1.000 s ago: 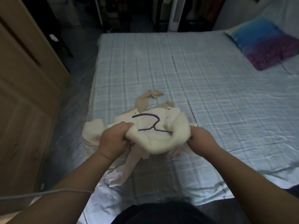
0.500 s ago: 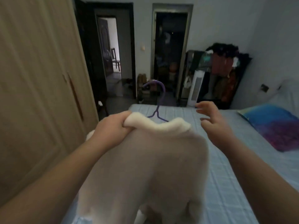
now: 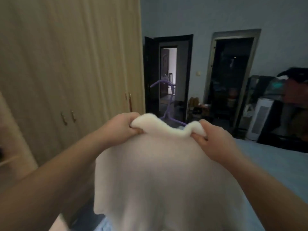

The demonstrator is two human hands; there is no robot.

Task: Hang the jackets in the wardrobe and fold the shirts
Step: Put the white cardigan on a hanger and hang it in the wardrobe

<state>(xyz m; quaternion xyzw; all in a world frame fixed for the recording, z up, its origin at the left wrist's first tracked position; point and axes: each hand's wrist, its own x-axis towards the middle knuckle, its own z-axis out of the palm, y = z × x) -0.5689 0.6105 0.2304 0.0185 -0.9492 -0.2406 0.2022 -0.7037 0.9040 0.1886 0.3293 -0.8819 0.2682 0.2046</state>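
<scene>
A cream fleece jacket (image 3: 160,177) hangs in front of me, held up by its thick collar. My left hand (image 3: 122,129) grips the collar's left end and my right hand (image 3: 215,140) grips its right end. A purple hanger (image 3: 167,104) sits inside the jacket, and its hook rises above the collar between my hands. The wooden wardrobe (image 3: 66,72) stands to the left with its doors shut. The jacket's lower part runs out of the frame.
The bed (image 3: 275,165) with a pale checked sheet lies at the right. Behind it are two dark doorways (image 3: 168,75), a white appliance (image 3: 260,120) and a cluttered rack of clothes (image 3: 293,90).
The jacket with its hanger came up off the bed to chest height. My right hand, open half a second ago, has closed on the collar's right end. My view turned towards the wardrobe.
</scene>
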